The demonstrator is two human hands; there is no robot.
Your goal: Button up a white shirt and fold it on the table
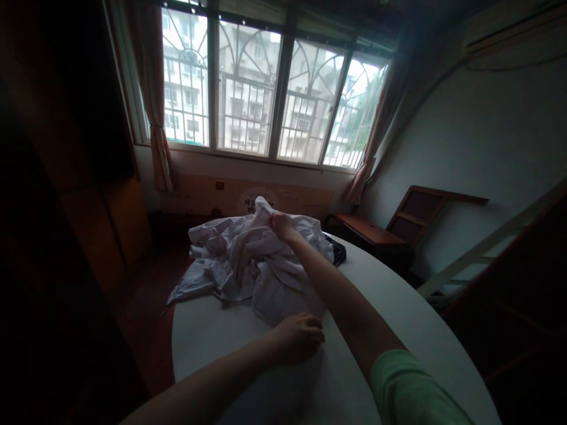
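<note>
While the right hand (282, 225) reached far fwd over the table (398, 307), it pinched a raised fold at the top of the cloth (248, 260), fingers closed on the fabric. The left hand (297, 337) lay nearer the person, knuckles up, fingers curled loosely and resting on the tabletop just at the cloth's near edge; whether it gripped any fabric couldn't be told.

The cloth was white, crumpled in a heap on the far part of the round white table. Its long axis ran roughly left-right across the view, w/ one corner trailing off the table's left edge and pointing down-left, and the right end reaching toward a dark tray (336, 252) that peeked out from under it. The pinched fold stood up as the heap's highest pt, toward the window (248, 88).

The right forearm crossed diagonally over the heap's right side; a green sleeve (411, 389) showed at the bottom right.

Behind the table, the barred window spanned the far wall, w/ curtains (155, 106) at both sides. A wooden bench (367, 231) stood right of the table by the wall, and pale slanted rails (487, 245) ran further right. Room was dim, left side mostly in shadow.
</note>
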